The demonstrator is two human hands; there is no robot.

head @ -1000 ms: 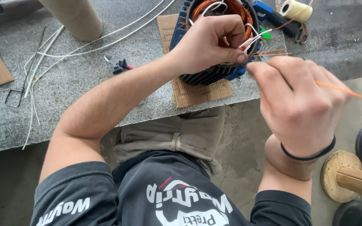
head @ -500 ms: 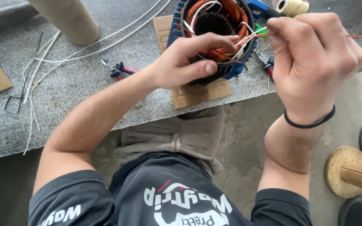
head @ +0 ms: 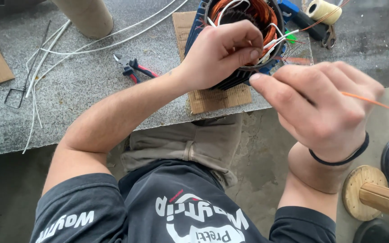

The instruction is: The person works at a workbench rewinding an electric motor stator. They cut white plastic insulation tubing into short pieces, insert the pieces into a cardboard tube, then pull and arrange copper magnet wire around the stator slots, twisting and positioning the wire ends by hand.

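Grey stone bench (head: 68,103), cardboard sheet (head: 217,96), cutters (head: 133,68), white wires (head: 46,58)

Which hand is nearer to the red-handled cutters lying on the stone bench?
Left. The left hand grips the motor stator's rim, just right of the cutters. The right hand is farther right, off the bench edge, pinching an orange wire.
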